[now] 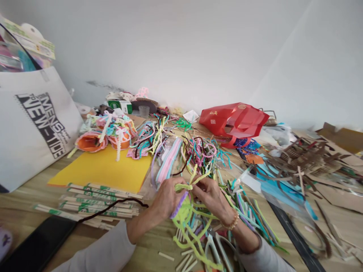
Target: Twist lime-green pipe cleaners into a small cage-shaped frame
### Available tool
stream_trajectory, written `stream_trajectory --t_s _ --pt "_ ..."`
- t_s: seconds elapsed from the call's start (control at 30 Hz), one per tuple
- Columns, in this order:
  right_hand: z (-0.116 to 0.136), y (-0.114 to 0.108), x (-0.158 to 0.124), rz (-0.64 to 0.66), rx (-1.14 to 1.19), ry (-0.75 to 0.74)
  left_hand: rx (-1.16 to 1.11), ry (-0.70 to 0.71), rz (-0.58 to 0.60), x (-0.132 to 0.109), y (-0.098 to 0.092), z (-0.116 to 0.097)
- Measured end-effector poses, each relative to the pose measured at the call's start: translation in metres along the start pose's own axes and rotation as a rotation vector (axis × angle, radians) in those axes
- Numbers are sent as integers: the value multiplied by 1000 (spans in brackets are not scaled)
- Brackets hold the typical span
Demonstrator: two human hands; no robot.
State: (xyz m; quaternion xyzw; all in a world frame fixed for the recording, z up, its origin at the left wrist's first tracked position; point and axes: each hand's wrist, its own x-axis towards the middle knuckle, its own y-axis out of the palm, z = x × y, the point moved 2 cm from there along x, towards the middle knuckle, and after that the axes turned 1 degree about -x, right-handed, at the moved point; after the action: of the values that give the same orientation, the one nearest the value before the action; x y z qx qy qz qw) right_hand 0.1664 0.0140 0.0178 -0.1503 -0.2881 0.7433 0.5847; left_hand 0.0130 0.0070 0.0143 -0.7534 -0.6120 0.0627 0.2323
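My left hand (167, 196) and my right hand (211, 196) meet over the wooden table (34, 189), both pinched on a lime-green pipe cleaner (188, 186) that is twisted between them. A purple pipe cleaner (179, 204) curls under my left fingers. More lime-green pipe cleaners (190, 234) loop down below the hands. A bead bracelet sits on my right wrist. Scissors (217, 245) lie just below my right forearm.
A tangled heap of coloured pipe cleaners (198, 151) lies behind the hands. Yellow paper (104, 170) and wrapped chopsticks (96, 204) lie left, a black phone (36, 241) nearer. A white tote bag (34, 124) stands far left, a red bag (235, 121) behind, cardboard scraps (312, 158) right.
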Motion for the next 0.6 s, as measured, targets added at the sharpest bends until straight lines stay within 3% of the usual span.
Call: stream_trajectory --t_s 0.17,0.27,0.37,0.6 --pt "0 -1 4 148 257 53 -60 -22 18 5 0 8" --pt "-2 0 4 183 330 32 -258 -55 154 9 1 22" --pt "-6 -1 4 263 416 -26 -446 -197 283 12 0 35" --pt "1 -13 3 478 578 -173 -620 -283 494 6 -6 21"
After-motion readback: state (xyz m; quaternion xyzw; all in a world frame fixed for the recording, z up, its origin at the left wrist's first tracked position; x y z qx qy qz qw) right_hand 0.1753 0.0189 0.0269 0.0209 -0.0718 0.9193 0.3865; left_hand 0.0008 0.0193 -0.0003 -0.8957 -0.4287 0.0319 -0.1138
